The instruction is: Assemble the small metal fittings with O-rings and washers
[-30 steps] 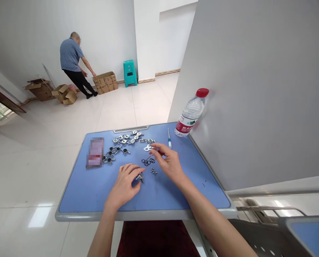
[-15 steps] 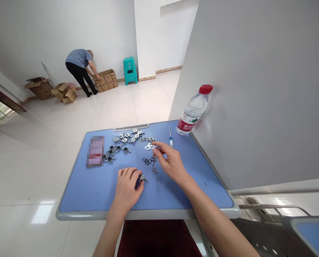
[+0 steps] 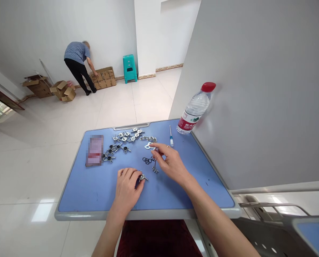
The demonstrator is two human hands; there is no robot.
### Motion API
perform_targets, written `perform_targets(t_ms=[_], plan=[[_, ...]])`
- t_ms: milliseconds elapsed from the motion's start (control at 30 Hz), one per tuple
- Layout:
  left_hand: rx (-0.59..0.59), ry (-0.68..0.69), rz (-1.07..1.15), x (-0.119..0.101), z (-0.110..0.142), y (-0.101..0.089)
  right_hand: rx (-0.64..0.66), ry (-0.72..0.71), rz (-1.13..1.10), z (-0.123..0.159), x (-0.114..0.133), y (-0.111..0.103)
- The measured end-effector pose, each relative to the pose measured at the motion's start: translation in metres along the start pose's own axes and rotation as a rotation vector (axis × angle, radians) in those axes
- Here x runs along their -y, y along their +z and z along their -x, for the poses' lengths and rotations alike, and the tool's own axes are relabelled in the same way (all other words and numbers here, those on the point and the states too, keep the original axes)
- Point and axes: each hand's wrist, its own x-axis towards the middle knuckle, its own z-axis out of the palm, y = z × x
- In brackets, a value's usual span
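As left hand [image 3: 126, 189] grips wing screw [image 3: 142, 177], water bottle [image 3: 194, 109], red label [image 3: 185, 123]

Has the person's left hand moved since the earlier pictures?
Yes. Measured against the table's near edge, the left hand has shifted slightly right, and its fingers now point more toward the table's far side.

Blue surface [image 3: 76, 189] with a pale grey rim [image 3: 122, 215]. Shiny silver metal fittings [image 3: 124, 137], thin black rubber rings [image 3: 148, 160]. Clear water bottle [image 3: 195, 109] with a red cap [image 3: 208, 86] and a red-and-white label [image 3: 185, 123]. Screwdriver [image 3: 171, 140] in blue and clear. Farther off, blue-and-white stripes on a co-worker's shirt [image 3: 77, 51], black trousers [image 3: 75, 73], teal plastic stool [image 3: 130, 67], brown cardboard boxes [image 3: 104, 77], white tile floor [image 3: 28, 178].
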Motion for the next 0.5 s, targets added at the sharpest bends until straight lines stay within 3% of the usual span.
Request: perform_targets(t_ms=[500], plan=[[-0.027, 0.013, -0.005, 0.0011, -0.0009, 0.0018, 0.112, -0.019, 0.063, 0.0000, 0.0055, -0.0067]])
